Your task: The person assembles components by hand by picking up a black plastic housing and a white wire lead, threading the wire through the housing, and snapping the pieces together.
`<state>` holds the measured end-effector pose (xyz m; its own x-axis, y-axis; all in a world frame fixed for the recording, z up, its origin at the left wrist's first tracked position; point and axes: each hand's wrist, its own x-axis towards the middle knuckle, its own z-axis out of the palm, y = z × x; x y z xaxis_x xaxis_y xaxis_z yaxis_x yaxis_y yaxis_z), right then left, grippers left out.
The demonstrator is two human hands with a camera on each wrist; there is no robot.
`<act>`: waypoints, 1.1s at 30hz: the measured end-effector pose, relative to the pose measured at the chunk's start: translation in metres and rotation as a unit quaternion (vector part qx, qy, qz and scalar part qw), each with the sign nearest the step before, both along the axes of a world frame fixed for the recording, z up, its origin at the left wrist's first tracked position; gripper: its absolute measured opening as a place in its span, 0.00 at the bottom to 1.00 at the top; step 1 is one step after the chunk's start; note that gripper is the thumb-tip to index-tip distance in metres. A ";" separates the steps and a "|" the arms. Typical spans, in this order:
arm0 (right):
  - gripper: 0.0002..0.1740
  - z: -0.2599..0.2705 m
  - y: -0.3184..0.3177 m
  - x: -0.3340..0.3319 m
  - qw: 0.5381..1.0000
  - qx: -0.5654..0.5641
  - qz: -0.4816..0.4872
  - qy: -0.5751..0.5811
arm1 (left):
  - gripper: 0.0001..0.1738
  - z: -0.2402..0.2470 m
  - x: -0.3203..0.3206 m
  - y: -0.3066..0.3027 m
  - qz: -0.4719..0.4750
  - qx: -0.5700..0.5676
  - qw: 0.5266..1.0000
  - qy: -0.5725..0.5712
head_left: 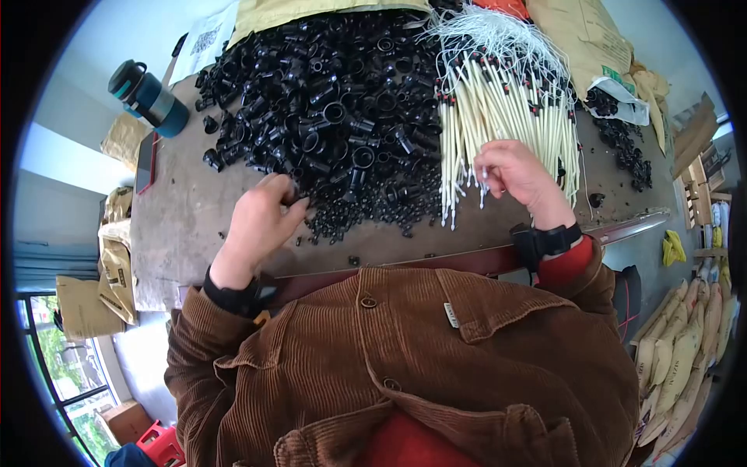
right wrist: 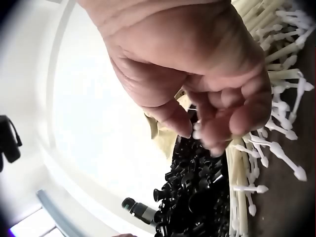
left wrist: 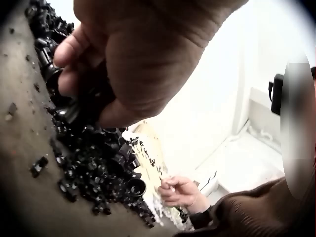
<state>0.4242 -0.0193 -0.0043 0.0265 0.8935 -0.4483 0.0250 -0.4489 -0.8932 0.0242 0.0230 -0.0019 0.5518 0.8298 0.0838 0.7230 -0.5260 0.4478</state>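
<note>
My left hand is at the near left edge of a pile of black plastic fittings, its fingers and thumb curled round a black plastic fitting that they mostly hide. Over the lower ends of a bundle of cream tubes, my right hand pinches a small white tip between thumb and fingers. Other tubes show white pointed tips beside and below that hand. Small black pieces lie loose between the two hands.
A dark bottle and a phone are on the table's left side. White strings spread from the tubes' far ends. Sacks stand at the back right, with more black parts near them. The table's front edge runs by the jacket.
</note>
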 end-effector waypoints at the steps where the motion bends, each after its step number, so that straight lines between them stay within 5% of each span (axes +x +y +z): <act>1: 0.09 0.003 0.006 -0.005 1.000 0.000 -0.020 -0.015 | 0.12 0.001 -0.005 -0.002 0.038 -0.061 0.996 -0.060; 3: 0.11 0.009 0.019 -0.014 0.997 0.002 -0.061 -0.042 | 0.13 0.013 -0.006 -0.015 0.070 -0.118 0.983 -0.119; 4: 0.11 0.008 0.028 -0.014 0.997 0.008 -0.064 -0.042 | 0.11 0.028 -0.003 -0.026 0.079 -0.265 0.936 -0.219; 5: 0.12 0.003 0.041 -0.012 0.982 0.054 -0.042 -0.175 | 0.09 0.036 -0.002 -0.034 0.084 -0.404 0.856 -0.311; 6: 0.14 -0.003 0.056 -0.009 0.947 0.097 -0.019 -0.305 | 0.09 0.034 -0.004 -0.040 0.082 -0.401 0.857 -0.312; 7: 0.15 -0.007 0.070 -0.009 0.893 0.138 0.006 -0.429 | 0.09 0.030 -0.005 -0.044 -0.022 -0.412 0.877 -0.247; 8: 0.15 -0.011 0.082 -0.012 0.892 0.140 0.006 -0.429 | 0.10 0.029 -0.006 -0.046 -0.124 -0.417 0.883 -0.176; 11: 0.19 -0.017 0.110 -0.022 0.772 0.157 0.050 -0.614 | 0.09 0.034 0.001 -0.049 -0.143 -0.448 0.871 -0.139; 13: 0.18 -0.014 0.118 -0.020 0.770 0.164 0.039 -0.615 | 0.09 0.036 0.000 -0.048 -0.152 -0.463 0.865 -0.119; 16: 0.16 -0.009 0.117 -0.014 0.771 0.170 0.024 -0.613 | 0.10 0.030 -0.012 -0.049 -0.033 -0.402 0.893 -0.201; 17: 0.13 -0.001 0.111 -0.007 0.909 0.095 0.005 -0.406 | 0.10 0.028 -0.016 -0.047 -0.029 -0.408 0.890 -0.201; 18: 0.12 0.004 0.105 -0.001 0.985 0.010 -0.014 -0.172 | 0.10 0.026 -0.021 -0.044 0.020 -0.426 0.859 -0.282; 19: 0.12 0.003 0.097 0.004 0.985 0.003 -0.006 -0.170 | 0.09 0.024 -0.025 -0.040 0.071 -0.439 0.819 -0.362; 21: 0.09 -0.003 0.076 0.002 0.981 -0.054 0.016 0.185 | 0.08 0.025 -0.025 -0.037 0.094 -0.436 0.808 -0.385; 27: 0.03 0.000 0.003 -0.107 0.962 0.001 0.126 0.241 | 0.09 0.020 0.000 -0.017 0.048 -0.425 0.799 -0.423; 33: 0.02 0.005 0.002 -0.123 0.949 0.147 0.083 0.265 | 0.14 0.012 0.005 -0.018 -0.032 -0.421 0.806 -0.416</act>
